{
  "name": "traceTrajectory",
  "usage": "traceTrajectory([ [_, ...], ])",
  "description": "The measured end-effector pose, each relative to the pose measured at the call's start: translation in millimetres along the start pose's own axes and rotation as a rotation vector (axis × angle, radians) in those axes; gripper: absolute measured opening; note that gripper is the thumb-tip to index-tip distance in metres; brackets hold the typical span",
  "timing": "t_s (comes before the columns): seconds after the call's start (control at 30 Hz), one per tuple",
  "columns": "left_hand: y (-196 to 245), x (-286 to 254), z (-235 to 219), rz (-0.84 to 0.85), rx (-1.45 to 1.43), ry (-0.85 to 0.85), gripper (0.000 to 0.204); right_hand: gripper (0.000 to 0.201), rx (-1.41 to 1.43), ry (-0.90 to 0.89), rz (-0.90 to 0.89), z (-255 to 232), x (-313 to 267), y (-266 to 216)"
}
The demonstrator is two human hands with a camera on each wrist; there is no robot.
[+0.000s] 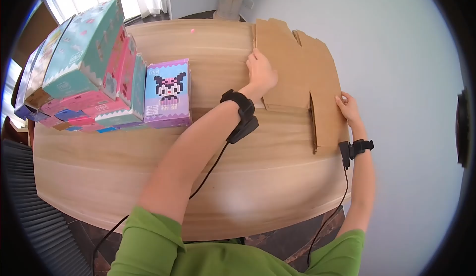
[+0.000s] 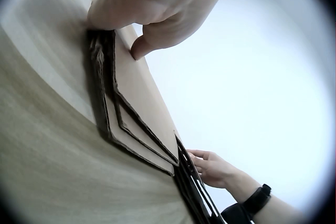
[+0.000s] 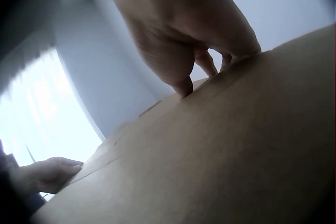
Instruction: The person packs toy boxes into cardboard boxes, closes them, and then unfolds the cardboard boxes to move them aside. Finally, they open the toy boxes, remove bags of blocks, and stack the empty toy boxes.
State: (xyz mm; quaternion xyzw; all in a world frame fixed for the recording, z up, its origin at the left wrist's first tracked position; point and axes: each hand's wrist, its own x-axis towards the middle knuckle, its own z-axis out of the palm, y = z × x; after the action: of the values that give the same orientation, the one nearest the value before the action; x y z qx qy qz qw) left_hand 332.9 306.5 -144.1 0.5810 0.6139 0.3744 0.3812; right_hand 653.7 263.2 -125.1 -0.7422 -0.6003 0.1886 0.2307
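A flattened brown cardboard box [image 1: 301, 65] lies at the right side of the table, its flaps and folded layers showing at the near edge. My left hand [image 1: 262, 73] grips its left edge; in the left wrist view the stacked cardboard layers [image 2: 137, 90] show below the fingers and thumb. On the opposite side my right hand [image 1: 350, 109] holds the right edge, the thumb on the upper face and the other fingers bent over the rim. In the right wrist view the broad cardboard face [image 3: 210, 145] spreads out under that hand.
Colorful toy boxes [image 1: 84, 53] are stacked at the table's left, with a purple box [image 1: 168, 90] in front of them. A small pink bit [image 1: 193, 30] lies near the far edge. A white wall [image 1: 406, 102] stands close on the right. Cables [image 1: 208, 174] trail from both wrists.
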Motion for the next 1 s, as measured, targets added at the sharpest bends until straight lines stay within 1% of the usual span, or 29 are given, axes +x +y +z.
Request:
traceTrajectory([
  [0.03,-1.3,-0.2,2.5,0.014,-0.01,-0.006,0.082,0.039,-0.049,0.026,-0.055,3.9,0.2,2.4],
  [0.1,-5.0,-0.2,1.6,0.05,-0.019,-0.007,0.086,0.042,-0.205,0.044,-0.162,10.2,14.9,28.1],
  [0.13,-7.8,-1.1,3.7,0.062,-0.007,0.002,0.087,0.043,-0.28,0.053,-0.222,12.8,18.8,29.4],
  [0.2,-9.7,-2.2,5.7,0.094,0.021,0.03,0.092,0.041,-0.566,0.164,-0.237,15.3,16.5,26.3],
  [0.23,-1.9,-11.9,-4.6,0.129,0.038,0.015,0.092,0.04,-0.709,0.225,-0.244,12.9,12.0,14.3],
  [0.3,17.4,-44.6,-24.3,0.192,0.074,-0.02,0.092,0.037,-0.596,0.388,-0.447,8.5,7.9,-22.0],
  [0.33,25.5,-66.8,-40.9,0.236,0.071,-0.095,0.089,0.035,-0.532,0.467,-0.542,7.4,1.7,-47.2],
  [0.4,30.9,-112.3,-81.2,0.359,0.024,-0.287,0.082,0.029,-0.048,0.182,-0.467,13.0,-27.8,-125.7],
  [0.43,27.7,-134.3,-103.5,0.433,-0.021,-0.401,0.077,0.029,0.1,-0.009,-0.46,22.4,-36.8,-156.2],
  [0.47,20.9,-157.9,-126.7,0.52,-0.021,-0.449,0.073,0.029,0.251,-0.201,-0.451,34.1,-48.9,-183.6],
  [0.5,15.0,-180.6,-155.0,0.606,-0.019,-0.499,0.069,0.031,0.365,-0.367,-0.372,43.7,-72.5,-218.4],
  [0.53,21.0,-202.8,-195.7,0.467,0.15,-0.712,0.062,0.034,0.485,-0.533,-0.294,58.3,-93.3,-247.3],
  [0.57,1.6,-216.8,-230.0,0.547,0.16,-0.869,0.054,0.039,0.482,-0.639,-0.253,75.7,-108.2,-262.8],
  [0.6,-30.2,-225.8,-268.4,0.648,0.216,-1.087,0.044,0.044,0.476,-0.744,-0.215,90.2,-120.9,-276.2],
  [0.63,-50.2,-235.2,-313.5,0.577,0.259,-1.283,0.036,0.05,0.429,-0.817,-0.217,105.2,-131.0,-286.9],
  [0.67,-58.7,-238.0,-353.8,0.236,0.417,-1.456,0.03,0.057,0.378,-0.888,-0.221,120.4,-138.2,-293.9],
  [0.7,-59.9,-247.3,-392.3,-0.1,0.435,-1.132,0.022,0.063,0.422,-0.86,-0.35,134.2,-143.6,-298.1],
  [0.73,-93.4,-248.4,-430.5,-0.259,0.401,-0.849,0.02,0.069,0.465,-0.828,-0.478,149.5,-147.8,-300.0],
  [0.77,-131.8,-253.1,-472.7,-0.269,0.493,-0.425,0.018,0.075,0.502,-0.788,-0.607,162.3,-149.4,-300.9],
  [0.8,-163.5,-245.3,-507.1,-0.294,0.638,-0.221,0.022,0.089,0.457,-0.691,-0.71,167.4,-147.3,-301.2],
  [0.83,-180.0,-235.1,-526.7,-0.317,0.774,-0.015,0.027,0.103,0.408,-0.584,-0.804,172.6,-145.1,-301.5],
  [0.9,-167.7,-221.5,-511.8,-0.327,0.383,0.253,0.036,0.117,0.15,-0.359,-0.939,167.7,-137.5,-304.5],
  [0.93,-163.0,-215.5,-508.6,-0.328,0.186,0.386,0.04,0.121,0.113,-0.389,-0.933,165.6,-132.8,-310.8],
  [1.0,-198.0,-188.1,-511.0,-0.406,-0.315,0.25,0.049,0.129,0.043,-0.446,-0.924,159.9,-123.7,-327.5],
])
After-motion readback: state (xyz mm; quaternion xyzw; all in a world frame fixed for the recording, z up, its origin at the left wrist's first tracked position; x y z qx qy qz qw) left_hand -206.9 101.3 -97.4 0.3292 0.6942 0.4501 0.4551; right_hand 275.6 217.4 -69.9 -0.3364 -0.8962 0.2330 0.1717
